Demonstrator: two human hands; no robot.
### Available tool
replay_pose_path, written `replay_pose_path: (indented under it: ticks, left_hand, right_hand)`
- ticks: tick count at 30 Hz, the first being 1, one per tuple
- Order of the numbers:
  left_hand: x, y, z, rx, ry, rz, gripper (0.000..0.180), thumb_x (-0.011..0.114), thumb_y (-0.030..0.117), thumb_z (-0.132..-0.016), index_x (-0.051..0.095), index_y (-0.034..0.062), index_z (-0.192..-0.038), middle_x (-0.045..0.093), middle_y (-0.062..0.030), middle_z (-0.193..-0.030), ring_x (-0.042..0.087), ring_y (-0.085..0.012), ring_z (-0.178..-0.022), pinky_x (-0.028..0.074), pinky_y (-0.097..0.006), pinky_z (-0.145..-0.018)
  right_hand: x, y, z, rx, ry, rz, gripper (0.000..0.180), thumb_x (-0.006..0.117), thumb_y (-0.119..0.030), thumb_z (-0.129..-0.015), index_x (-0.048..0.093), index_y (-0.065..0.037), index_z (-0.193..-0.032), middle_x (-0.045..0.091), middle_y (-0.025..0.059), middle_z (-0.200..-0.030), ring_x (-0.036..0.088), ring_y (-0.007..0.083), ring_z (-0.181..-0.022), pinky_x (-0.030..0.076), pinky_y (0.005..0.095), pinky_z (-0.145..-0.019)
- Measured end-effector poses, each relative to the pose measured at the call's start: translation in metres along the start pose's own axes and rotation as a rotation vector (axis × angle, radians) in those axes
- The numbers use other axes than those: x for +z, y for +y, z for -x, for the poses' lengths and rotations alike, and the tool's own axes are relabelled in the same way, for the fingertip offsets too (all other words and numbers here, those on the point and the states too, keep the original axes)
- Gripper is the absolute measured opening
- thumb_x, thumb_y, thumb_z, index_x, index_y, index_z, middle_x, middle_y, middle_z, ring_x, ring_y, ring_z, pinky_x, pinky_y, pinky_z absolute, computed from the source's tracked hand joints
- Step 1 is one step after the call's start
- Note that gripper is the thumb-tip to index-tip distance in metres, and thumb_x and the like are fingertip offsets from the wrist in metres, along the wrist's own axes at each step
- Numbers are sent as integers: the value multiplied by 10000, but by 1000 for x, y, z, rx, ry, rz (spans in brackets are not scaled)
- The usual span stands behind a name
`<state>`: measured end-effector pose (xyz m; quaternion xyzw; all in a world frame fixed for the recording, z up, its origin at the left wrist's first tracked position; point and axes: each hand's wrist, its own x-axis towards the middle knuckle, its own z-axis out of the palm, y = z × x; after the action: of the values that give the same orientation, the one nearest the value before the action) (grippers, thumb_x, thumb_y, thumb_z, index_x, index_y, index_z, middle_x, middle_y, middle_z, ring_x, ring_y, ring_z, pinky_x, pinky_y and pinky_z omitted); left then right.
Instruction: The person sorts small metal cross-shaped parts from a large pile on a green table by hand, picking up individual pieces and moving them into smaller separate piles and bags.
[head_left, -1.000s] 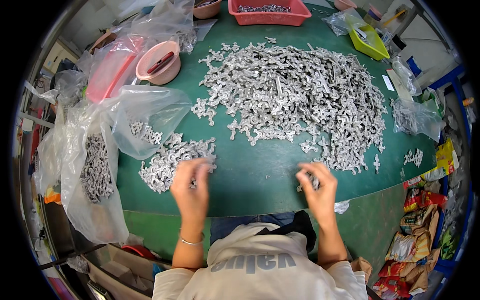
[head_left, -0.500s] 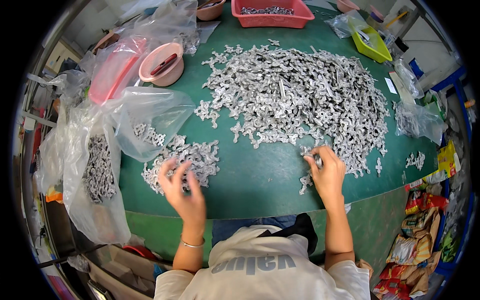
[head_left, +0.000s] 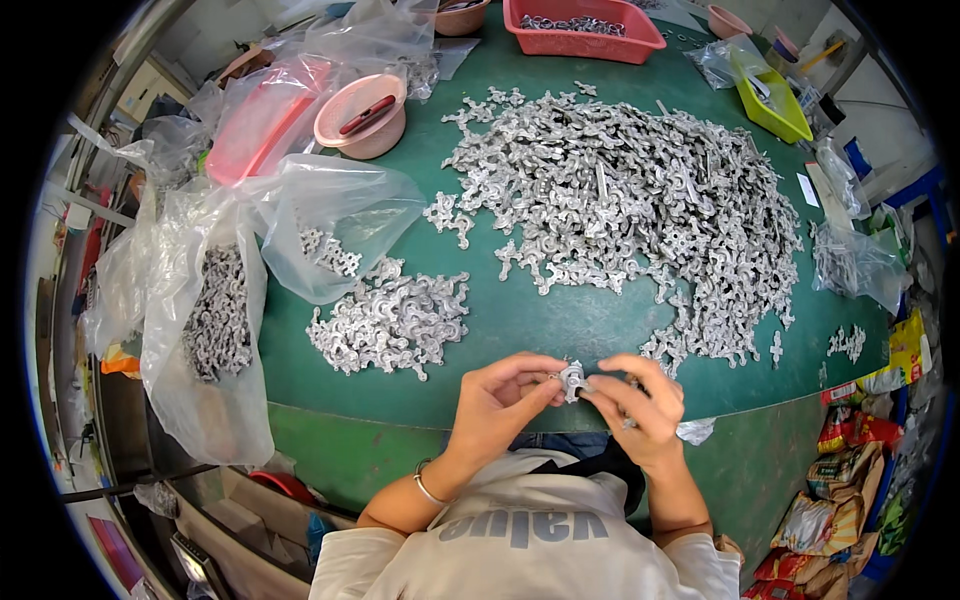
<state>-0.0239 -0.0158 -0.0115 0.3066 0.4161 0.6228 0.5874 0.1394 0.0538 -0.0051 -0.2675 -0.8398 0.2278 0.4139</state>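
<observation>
My left hand and my right hand meet over the table's front edge. Between their fingertips is a small silver-grey metal casting, pinched from both sides. More grey metal seems tucked in the curled fingers of my right hand, too small to make out. A large heap of the same metal castings spreads over the green tabletop beyond my hands. Left of my left hand lies a smaller pile of castings.
Clear plastic bags with castings hang at the left edge. A pink bowl with a red-handled tool stands behind the small pile. Farther back are a red tray of metal rings and a yellow-green basket. Packages line the right side.
My left hand has left the small pile and come right to the middle. My right hand has moved from the big heap toward me, and both now hold a casting together. The view has shifted slightly.
</observation>
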Motion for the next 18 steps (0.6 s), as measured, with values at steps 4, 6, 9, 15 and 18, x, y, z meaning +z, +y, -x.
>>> replay_pose_path:
  ticks: [4, 6, 9, 15, 18]
  left_hand:
    - [-1, 6, 4, 45, 48, -39, 206, 553, -49, -809, 558, -83, -1012, 565, -116, -946, 575, -149, -830, 487, -245, -736]
    - [0, 5, 4, 59, 39, -40, 205, 552, -59, -805, 562, -85, -1008, 560, -127, -960, 578, -156, -834, 490, -248, -738]
    - [2, 4, 6, 84, 10, -54, 203, 549, -68, -802, 565, -86, -1004, 555, -137, -973, 578, -159, -832, 493, -250, -742]
    - [3, 4, 6, 75, -29, -25, 209, 541, -77, -802, 563, -87, -1010, 552, -137, -978, 575, -163, -837, 494, -255, -753]
    - [3, 5, 6, 76, -32, -19, 215, 539, -93, -795, 563, -88, -1008, 549, -133, -978, 572, -161, -842, 493, -254, -764]
  right_hand:
    - [-6, -5, 0, 241, 10, -228, 262, 719, 15, -595, 631, 16, -841, 602, 126, -829, 589, 214, -694, 463, 274, -583]
    - [-8, -8, 3, 311, -22, -302, 261, 716, 24, -607, 628, 27, -852, 602, 133, -828, 585, 213, -716, 459, 276, -620]
    - [-6, -8, 4, 309, -2, -324, 255, 716, 25, -610, 629, 23, -850, 604, 128, -807, 579, 203, -694, 453, 270, -600]
    - [-7, -12, 3, 295, 42, -340, 232, 711, 42, -616, 621, 25, -828, 605, 123, -755, 565, 186, -635, 433, 258, -557]
    - [-7, -12, 4, 306, 43, -336, 227, 710, 46, -617, 619, 28, -824, 604, 126, -748, 564, 186, -629, 431, 258, -556]
